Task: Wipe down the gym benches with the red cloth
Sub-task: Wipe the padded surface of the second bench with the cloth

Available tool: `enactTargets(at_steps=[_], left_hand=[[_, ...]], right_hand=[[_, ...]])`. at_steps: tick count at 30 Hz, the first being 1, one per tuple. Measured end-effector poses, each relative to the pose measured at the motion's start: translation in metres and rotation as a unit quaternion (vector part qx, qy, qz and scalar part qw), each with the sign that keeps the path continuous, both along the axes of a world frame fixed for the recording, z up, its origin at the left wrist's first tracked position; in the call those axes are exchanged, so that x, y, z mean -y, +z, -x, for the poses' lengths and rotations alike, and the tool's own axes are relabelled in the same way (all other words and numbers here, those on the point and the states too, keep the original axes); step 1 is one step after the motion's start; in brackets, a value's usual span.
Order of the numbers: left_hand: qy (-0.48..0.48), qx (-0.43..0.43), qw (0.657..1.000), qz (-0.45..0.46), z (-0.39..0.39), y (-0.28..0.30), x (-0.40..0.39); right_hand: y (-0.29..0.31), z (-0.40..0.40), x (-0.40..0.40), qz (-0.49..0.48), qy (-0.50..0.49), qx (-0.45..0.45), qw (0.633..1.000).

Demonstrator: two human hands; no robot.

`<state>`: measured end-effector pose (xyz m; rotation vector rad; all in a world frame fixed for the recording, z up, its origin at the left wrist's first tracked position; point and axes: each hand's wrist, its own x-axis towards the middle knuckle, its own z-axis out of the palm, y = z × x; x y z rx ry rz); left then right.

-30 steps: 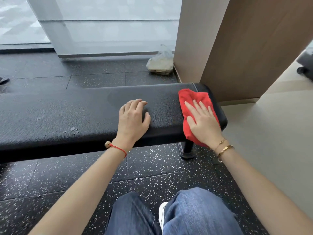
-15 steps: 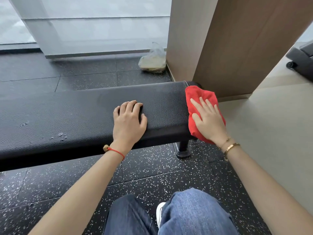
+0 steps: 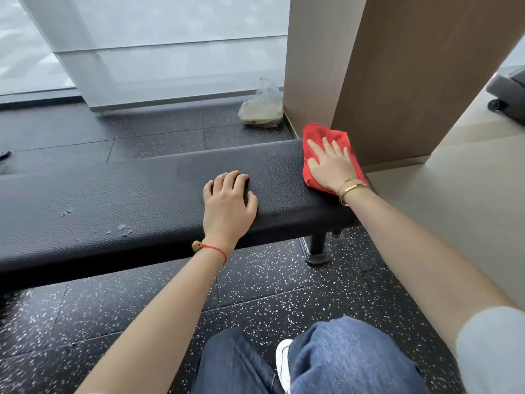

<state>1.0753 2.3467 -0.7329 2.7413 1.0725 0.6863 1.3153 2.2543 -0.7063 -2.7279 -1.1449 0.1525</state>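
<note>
**Red cloth at the right end of the bench pad, with the unwiped length running off to the left**

Head view. Red cloth (image 3: 318,137) lies flat on the far right end of the black gym bench (image 3: 127,200), its outer edge overhanging the pad's end, close to the wood-panelled column (image 3: 397,81). The right hand (image 3: 331,166) presses on it with fingers straight and spread, palm down, so the cloth is pinned rather than gripped. The left hand (image 3: 228,203) rests on bare pad just beside it, fingers loosely bent over the upholstery and holding nothing; it appears to brace the body. The bench's long axis runs left to right across the frame, and almost all of it lies to the left of both hands, so the next stroke would probably have to travel leftward, past the spot where the left hand rests. The right hand is the one on the cloth; the left is nearer the unwiped span.

Materials: the pad is pebbled black vinyl, rounded at the edges, with pale scuffed flecks (image 3: 122,227) near its front edge; the cloth looks soft and napped, like microfibre. A black metal leg (image 3: 318,245) stands on speckled rubber floor tiles (image 3: 255,294). A crumpled plastic bag (image 3: 262,108) lies against the column's foot.
</note>
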Motion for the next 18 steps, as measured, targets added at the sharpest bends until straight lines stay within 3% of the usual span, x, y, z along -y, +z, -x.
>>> enactTargets(at_steps=[8,18], left_hand=[[-0.004,-0.007,1.000,0.006,0.001,0.000,-0.001],[0.000,-0.011,1.000,0.008,-0.001,0.000,0.000]], right_hand=[[-0.008,0.047,0.050,-0.022,0.022,0.048,0.998],[0.003,0.028,0.012,0.009,0.031,0.020,0.999]])
